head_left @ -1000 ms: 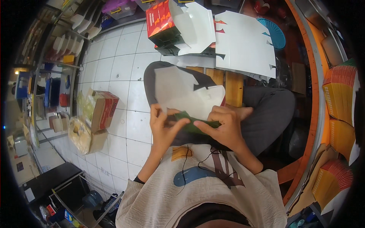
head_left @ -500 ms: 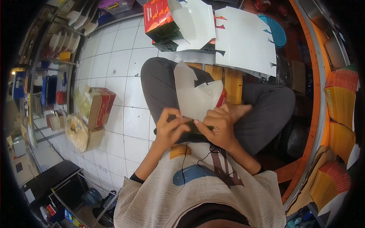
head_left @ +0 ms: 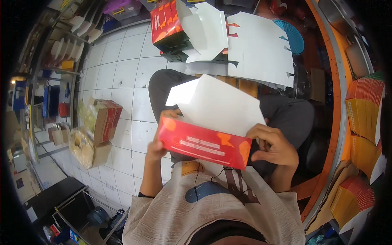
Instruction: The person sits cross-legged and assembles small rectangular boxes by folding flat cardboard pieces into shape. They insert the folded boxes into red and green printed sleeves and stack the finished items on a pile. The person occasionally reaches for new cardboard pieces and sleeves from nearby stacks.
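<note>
- Red carton (head_left: 204, 143) with a white inside is held over the lap, in front of the chest, long side across the view; its white flap (head_left: 216, 104) stands open, pointing away from the body.
- Left hand (head_left: 157, 147) grips the carton's left end; fingers wrapped round the edge, thumb near the top corner. Most of the fingers are hidden behind the carton, so the exact grip is unclear.
- Right hand (head_left: 275, 149) holds the right end; fingers curled narrow, closed on the carton's corner.
- Person sits cross-legged in dark trousers on a white tiled floor (head_left: 122, 81).
- Ahead of the knees: a flat white die-cut sheet (head_left: 261, 53), and just beside it an assembled red box (head_left: 167, 24) with open white flaps.
- Left on the floor: a brown and red cardboard box (head_left: 106, 120).
- Right edge: stacks of orange and yellow flat cartons (head_left: 363, 110).
</note>
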Available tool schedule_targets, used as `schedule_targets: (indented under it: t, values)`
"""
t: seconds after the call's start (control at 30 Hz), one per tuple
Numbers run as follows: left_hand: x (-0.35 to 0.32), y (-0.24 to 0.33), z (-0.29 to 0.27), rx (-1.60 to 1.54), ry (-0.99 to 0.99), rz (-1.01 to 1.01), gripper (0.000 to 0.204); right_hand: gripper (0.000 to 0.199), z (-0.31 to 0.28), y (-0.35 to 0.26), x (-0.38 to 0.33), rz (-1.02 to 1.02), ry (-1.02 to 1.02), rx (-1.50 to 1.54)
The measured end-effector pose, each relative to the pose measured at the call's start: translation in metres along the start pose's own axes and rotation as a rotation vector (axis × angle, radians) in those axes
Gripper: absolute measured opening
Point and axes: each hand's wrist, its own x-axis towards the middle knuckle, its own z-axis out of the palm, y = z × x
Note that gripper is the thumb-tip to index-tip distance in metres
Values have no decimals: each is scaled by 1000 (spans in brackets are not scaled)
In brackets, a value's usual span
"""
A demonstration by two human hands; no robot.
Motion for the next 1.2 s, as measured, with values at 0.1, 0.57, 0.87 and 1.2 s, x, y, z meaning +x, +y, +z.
schedule_targets:
  t: [0.1,0.57,0.87,1.2]
  values:
    - [26,16,1,-73,-49,-37,86,46,-2,25,-6,-29,-54,167]
    - [138,103,21,623,-127,298,92,37,-30,26,9,-169,729,380]
    - [331,94,-90,1645,415,432,59,34,-55,90,211,-162,695,201]
    - [318,88,-73,1684,323,278,61,31,-17,121,297,-206,650,30]
